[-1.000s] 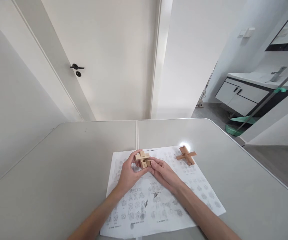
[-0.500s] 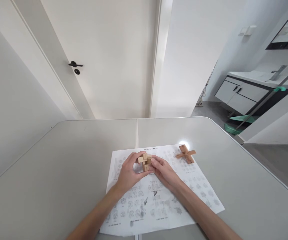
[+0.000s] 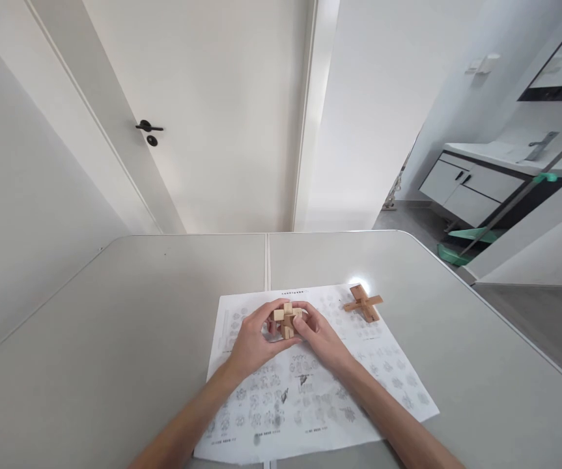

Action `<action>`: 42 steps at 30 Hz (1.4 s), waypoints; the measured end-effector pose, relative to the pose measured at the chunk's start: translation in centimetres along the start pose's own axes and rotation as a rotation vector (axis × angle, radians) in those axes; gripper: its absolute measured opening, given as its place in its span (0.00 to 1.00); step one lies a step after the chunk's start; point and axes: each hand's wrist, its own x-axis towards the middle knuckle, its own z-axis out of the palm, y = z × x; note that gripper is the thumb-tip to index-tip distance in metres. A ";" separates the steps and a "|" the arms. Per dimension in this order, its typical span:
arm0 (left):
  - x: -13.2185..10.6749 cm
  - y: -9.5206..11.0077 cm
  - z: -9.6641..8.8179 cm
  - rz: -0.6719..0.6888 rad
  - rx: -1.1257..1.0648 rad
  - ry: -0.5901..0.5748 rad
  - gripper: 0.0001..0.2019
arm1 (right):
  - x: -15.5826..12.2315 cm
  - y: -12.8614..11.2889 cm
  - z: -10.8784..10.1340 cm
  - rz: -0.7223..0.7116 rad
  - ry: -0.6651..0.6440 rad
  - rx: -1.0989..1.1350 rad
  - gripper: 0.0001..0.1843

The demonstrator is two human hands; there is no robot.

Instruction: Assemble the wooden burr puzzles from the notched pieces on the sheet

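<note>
A light wooden interlocking puzzle [image 3: 288, 320] made of several short blocks is held between both hands, just above the printed sheet. My left hand [image 3: 255, 332] curls round its left side, with the thumb below and the fingers over the top. From the right, my right hand [image 3: 320, 333] grips it, its thumb pressing on the near right block. The fingers behind the puzzle are partly hidden. On the sheet's upper right corner lies a darker brown wooden piece [image 3: 363, 303] shaped like a cross.
The white printed sheet [image 3: 310, 423], covered in small diagrams, lies on a light grey table [image 3: 90, 339] with a seam down its middle. Past the table's far edge stands a white door [image 3: 226, 117]. A sink cabinet [image 3: 466, 179] is at the far right.
Both hands and the puzzle have shifted slightly to the right. The right fingers have moved round behind the puzzle's top. The brown cross-shaped piece stays in its place on the sheet.
</note>
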 end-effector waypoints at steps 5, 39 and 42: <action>0.2 0.5 -0.2 -0.094 -0.144 0.011 0.32 | 0.2 0.1 0.0 -0.172 0.095 -0.324 0.20; 0.4 -0.1 0.1 -0.073 0.071 0.161 0.30 | 1.9 1.1 -1.5 0.079 0.219 0.374 0.26; 0.4 -0.6 0.3 -0.091 0.089 0.134 0.24 | 2.4 1.2 -2.8 0.094 0.326 0.551 0.19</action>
